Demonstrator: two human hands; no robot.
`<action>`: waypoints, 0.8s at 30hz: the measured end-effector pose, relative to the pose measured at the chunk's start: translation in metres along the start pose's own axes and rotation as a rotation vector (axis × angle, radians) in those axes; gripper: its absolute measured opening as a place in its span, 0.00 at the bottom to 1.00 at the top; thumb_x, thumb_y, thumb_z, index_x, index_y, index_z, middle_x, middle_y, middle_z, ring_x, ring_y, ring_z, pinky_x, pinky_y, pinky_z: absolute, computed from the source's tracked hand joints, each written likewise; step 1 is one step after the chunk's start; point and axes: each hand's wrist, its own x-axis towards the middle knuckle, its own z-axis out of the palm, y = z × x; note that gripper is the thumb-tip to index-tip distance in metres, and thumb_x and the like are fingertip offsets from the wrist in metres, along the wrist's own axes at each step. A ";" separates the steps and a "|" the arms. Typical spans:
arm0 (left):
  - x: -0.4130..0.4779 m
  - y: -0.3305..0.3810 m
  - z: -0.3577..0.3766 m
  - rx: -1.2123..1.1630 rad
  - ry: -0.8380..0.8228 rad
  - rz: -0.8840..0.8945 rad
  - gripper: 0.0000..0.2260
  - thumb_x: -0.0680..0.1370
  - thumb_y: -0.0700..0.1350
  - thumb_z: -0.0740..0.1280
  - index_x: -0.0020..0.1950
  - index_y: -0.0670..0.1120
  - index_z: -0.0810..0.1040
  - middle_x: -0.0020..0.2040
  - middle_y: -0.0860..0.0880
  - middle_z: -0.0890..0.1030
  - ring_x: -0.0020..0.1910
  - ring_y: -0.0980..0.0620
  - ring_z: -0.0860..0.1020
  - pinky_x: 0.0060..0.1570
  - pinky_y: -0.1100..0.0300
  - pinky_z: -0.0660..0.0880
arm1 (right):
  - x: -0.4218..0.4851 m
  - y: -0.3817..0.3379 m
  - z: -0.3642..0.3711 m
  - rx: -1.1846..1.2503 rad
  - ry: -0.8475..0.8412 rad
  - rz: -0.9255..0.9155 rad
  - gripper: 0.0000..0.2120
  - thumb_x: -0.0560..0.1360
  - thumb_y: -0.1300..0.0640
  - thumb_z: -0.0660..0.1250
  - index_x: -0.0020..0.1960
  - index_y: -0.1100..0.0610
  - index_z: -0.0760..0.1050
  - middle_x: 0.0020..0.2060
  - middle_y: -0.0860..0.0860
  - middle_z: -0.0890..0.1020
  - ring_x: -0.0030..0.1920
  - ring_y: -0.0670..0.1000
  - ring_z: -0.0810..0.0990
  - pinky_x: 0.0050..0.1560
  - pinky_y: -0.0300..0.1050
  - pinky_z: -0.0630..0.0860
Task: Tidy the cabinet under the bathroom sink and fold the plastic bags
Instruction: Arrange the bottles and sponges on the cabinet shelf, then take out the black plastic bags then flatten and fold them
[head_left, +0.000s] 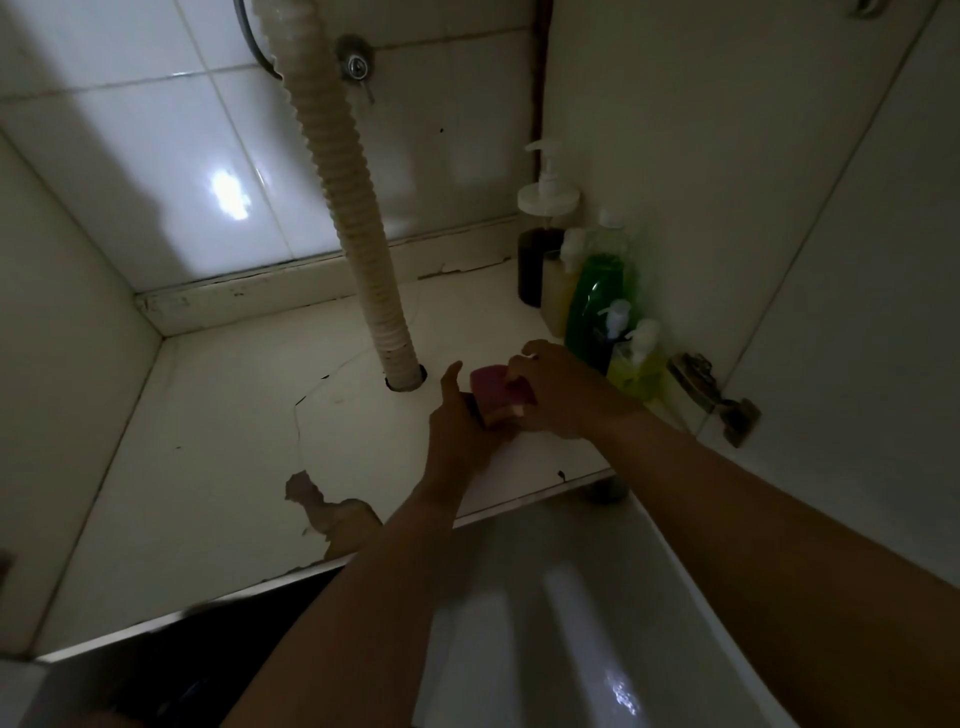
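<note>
Pink sponge (493, 387) with a pale yellow layer on its lower side sits just right of the frame's centre, held between both hands above the cabinet floor (208, 415). The left hand (460, 426) cups it from the lower left, thumb pointing up and fingers wrapped underneath, out of sight. The right hand (556, 395) comes in from the right with fingers curled over the sponge's top and right edge. Both bare forearms reach in from the bottom of the frame.

Just left of the hands, a ribbed cream drain hose (348, 218) drops from the top of the frame into a hole in the floor. Thin cracks run through the floor, and a peeled brown patch (332, 514) shows at its front edge, lower centre.

Right of the hands, bottles stand in a tight row along the cabinet's right wall: a yellow-green bottle (636, 364) nearest, a small dark pump bottle (608, 338), a tall green bottle (597, 301), a pale bottle (558, 291), and a dark pump bottle (537, 265) in the back corner. A rusty hinge (711, 395) is fixed to the right wall, beside the nearest bottle.

Glossy white tiles (156, 156) form the back wall, with a metal valve (356, 65) at the top centre.
</note>
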 end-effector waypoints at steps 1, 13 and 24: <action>0.001 0.000 0.001 0.001 0.002 -0.003 0.50 0.70 0.45 0.79 0.80 0.46 0.48 0.49 0.54 0.77 0.48 0.55 0.76 0.52 0.63 0.69 | -0.002 -0.002 0.000 -0.019 0.013 0.034 0.25 0.76 0.49 0.70 0.70 0.53 0.70 0.68 0.57 0.66 0.67 0.59 0.67 0.62 0.57 0.73; -0.019 0.022 -0.032 0.188 -0.007 0.152 0.56 0.67 0.62 0.77 0.81 0.51 0.43 0.79 0.44 0.56 0.77 0.43 0.56 0.72 0.45 0.59 | -0.081 0.009 -0.024 0.164 0.077 0.070 0.27 0.80 0.59 0.63 0.78 0.52 0.62 0.75 0.53 0.66 0.74 0.55 0.65 0.73 0.43 0.60; -0.062 0.137 -0.155 0.386 0.109 0.117 0.18 0.75 0.53 0.71 0.63 0.50 0.77 0.62 0.46 0.79 0.59 0.47 0.78 0.58 0.54 0.75 | -0.088 -0.085 -0.116 -0.063 -0.066 -0.047 0.14 0.81 0.51 0.62 0.65 0.48 0.74 0.62 0.50 0.79 0.57 0.52 0.78 0.59 0.50 0.77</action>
